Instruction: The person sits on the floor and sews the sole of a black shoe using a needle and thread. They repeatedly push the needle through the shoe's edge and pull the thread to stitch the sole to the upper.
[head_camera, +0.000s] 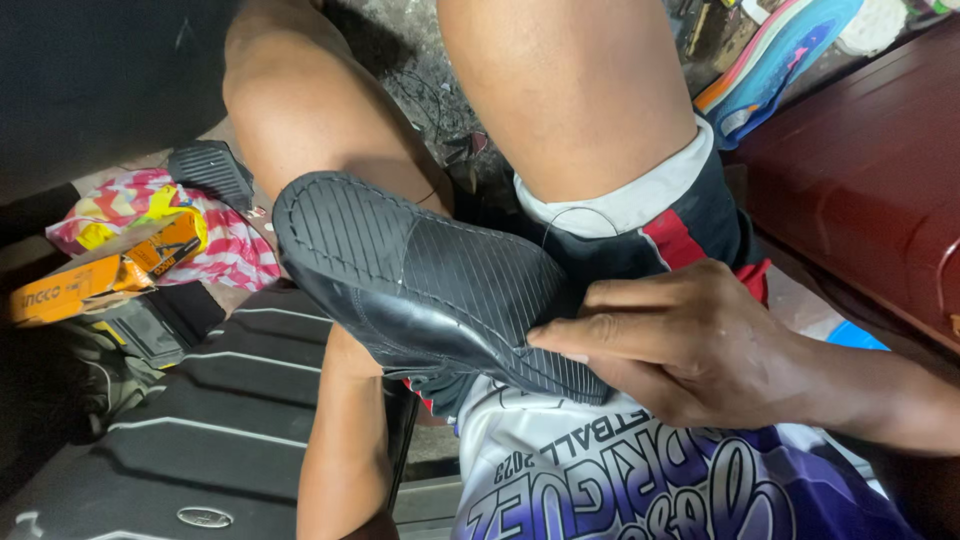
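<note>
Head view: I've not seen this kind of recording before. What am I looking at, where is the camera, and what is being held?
The single camera sits on a seated person's head, looking down past bare knees. There is no machine, only bare hands. The right hand grips the heel end of a black shoe, turned with its ribbed sole up, resting on the lap. The left forearm runs under the shoe; the left hand is hidden, so I cannot tell its grip. On the floor lie a black ribbed mat, an orange box and a colourful sneaker.

Shoe (420, 290): black upper, black sole ribbed in fine parallel lines. Shorts (680, 225): dark with red stripe and white band. Cloth (215, 240): pink-and-white striped; box (110, 270): orange-yellow.
</note>
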